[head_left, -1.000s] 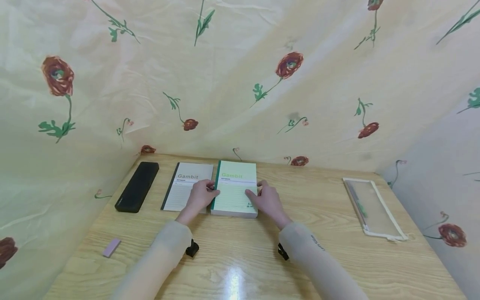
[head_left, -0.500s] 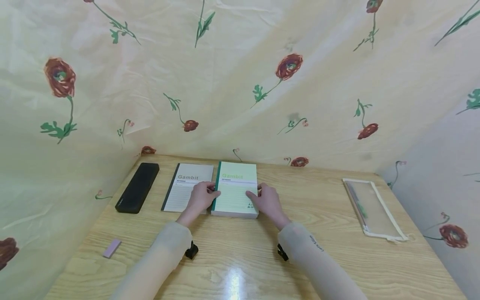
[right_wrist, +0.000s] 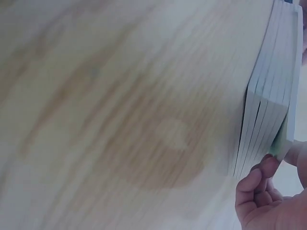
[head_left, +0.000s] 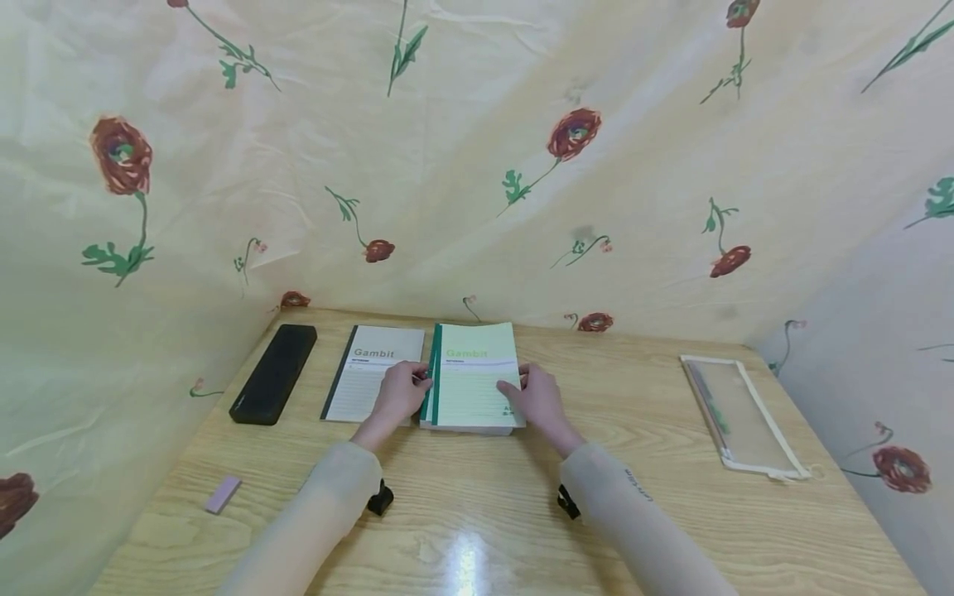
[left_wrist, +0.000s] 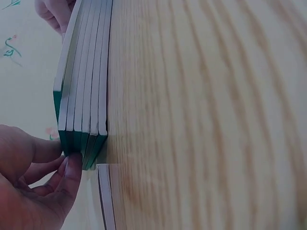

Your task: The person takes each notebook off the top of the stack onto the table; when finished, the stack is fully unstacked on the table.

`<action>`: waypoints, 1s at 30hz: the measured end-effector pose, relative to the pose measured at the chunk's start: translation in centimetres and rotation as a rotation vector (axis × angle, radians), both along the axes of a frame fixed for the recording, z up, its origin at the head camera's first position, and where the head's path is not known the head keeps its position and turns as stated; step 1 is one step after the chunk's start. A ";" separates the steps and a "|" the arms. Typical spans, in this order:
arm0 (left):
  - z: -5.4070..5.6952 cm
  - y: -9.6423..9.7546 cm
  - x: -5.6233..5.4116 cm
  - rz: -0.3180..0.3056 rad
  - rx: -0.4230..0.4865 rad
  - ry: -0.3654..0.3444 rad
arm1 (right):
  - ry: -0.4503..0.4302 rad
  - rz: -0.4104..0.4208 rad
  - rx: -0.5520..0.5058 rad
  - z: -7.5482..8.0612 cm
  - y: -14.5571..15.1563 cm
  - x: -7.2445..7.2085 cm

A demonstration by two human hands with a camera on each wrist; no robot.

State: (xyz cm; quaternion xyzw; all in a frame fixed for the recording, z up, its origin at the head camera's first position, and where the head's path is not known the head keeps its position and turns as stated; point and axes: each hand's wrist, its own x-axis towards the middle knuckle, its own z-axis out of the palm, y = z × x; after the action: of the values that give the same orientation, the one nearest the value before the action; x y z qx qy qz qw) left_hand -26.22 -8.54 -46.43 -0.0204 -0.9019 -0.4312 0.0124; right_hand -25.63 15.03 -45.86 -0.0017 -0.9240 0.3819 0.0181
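Observation:
A stack of pale green notebooks (head_left: 477, 430) with dark green spines (left_wrist: 76, 143) lies on the wooden table. Its top notebook (head_left: 477, 364) sits askew, jutting out past the right side of the stack. My right hand (head_left: 540, 399) pinches that notebook's right edge, thumb on the cover and fingers underneath; a gap shows below its corner in the right wrist view. At the left, my left hand (head_left: 402, 391) touches the spines with thumb and fingertips. It overlaps a grey notebook (head_left: 373, 348) with a black spine, lying beside the stack.
A black case (head_left: 274, 372) lies at the table's far left, and a small purple block (head_left: 223, 494) nearer the front. A clear zip pouch (head_left: 745, 414) with white edging is at the right. Flowered cloth (head_left: 477, 165) hangs behind the table (head_left: 671, 513).
The top notebook has slid to the right off the even stack, uncovering the spine edge below. My right hand has moved right with it; my left hand stays at the spines.

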 end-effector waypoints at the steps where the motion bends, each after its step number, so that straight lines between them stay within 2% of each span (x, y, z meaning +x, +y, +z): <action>1: 0.0 0.0 0.0 -0.002 0.003 0.000 | 0.003 0.001 -0.008 0.1 0.1 0.0; 6: -0.1 -0.1 0.1 -0.015 0.009 0.002 | -0.010 0.016 -0.057 0.2 1.0 0.0; 10: -0.1 -0.1 0.2 -0.018 0.006 -0.001 | -0.041 0.021 -0.152 0.1 1.8 -0.1; 20: -0.2 -0.2 0.1 -0.008 0.026 -0.006 | -0.142 -0.097 -0.405 0.6 4.2 -0.1; 30: -0.3 -0.1 0.0 -0.003 0.028 -0.009 | -0.155 -0.144 -0.378 1.0 9.7 0.1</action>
State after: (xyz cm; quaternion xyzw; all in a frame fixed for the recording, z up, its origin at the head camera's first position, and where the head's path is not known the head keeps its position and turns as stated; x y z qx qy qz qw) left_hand -26.19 -8.65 -46.72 -0.0198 -0.8958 -0.4439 0.0080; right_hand -25.50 24.69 -44.88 -0.1002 -0.8321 0.5449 -0.0263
